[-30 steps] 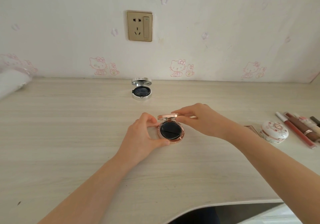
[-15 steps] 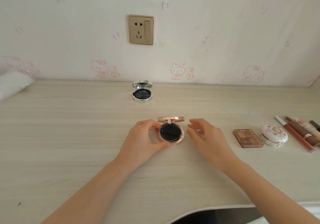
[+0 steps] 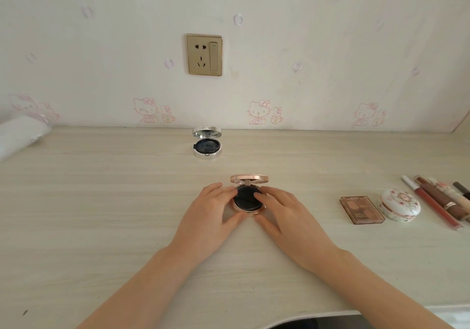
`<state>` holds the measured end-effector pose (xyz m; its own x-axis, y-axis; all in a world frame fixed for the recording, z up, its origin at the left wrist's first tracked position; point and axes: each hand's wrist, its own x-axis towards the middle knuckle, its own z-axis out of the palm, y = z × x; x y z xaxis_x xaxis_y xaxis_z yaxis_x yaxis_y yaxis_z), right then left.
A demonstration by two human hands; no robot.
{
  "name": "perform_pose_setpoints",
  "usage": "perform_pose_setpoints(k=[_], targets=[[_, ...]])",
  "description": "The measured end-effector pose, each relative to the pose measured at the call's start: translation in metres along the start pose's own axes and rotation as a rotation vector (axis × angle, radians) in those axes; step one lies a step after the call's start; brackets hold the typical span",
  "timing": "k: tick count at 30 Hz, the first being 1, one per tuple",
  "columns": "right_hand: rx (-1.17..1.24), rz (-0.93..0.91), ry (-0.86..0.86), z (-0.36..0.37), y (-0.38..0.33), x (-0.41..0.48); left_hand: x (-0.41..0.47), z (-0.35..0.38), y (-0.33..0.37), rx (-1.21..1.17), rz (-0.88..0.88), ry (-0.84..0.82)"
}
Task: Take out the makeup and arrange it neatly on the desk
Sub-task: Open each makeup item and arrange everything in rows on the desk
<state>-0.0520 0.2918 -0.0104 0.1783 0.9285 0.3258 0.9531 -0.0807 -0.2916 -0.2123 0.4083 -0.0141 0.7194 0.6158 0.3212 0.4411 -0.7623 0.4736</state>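
A rose-gold cushion compact [image 3: 248,200] lies open at the middle of the pale wooden desk [image 3: 101,214], its lid standing upright and a black puff in its base. My left hand [image 3: 212,216] grips the base from the left side. My right hand [image 3: 282,214] holds the base from the right, with a fingertip on the black puff. A silver compact [image 3: 207,144] stands open farther back near the wall.
On the right lie a brown eyeshadow palette [image 3: 361,209], a round floral case [image 3: 399,205] and several lip tubes and pencils [image 3: 440,201]. A white roll-like item [image 3: 17,135] rests at the far left. A wall socket [image 3: 204,54] sits above the desk.
My right hand let go of the lid, drew back, then came in again onto the compact's base and puff. The left hand stayed on the base.
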Motion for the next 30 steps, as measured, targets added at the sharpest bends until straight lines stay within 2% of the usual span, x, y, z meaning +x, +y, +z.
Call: perform_pose_setpoints(k=[5, 15, 30], targets=[[-0.011, -0.003, -0.006, 0.003, 0.007, 0.011, 0.007, 0.003, 0.000, 0.133, 0.018, 0.014], [0.035, 0.012, -0.076, 0.000, 0.022, 0.047, 0.044, 0.008, -0.007, 0.254, 0.028, -0.001], [0.013, 0.036, -0.054, 0.013, 0.041, 0.119, 0.111, 0.018, -0.027, 0.451, 0.113, 0.219]])
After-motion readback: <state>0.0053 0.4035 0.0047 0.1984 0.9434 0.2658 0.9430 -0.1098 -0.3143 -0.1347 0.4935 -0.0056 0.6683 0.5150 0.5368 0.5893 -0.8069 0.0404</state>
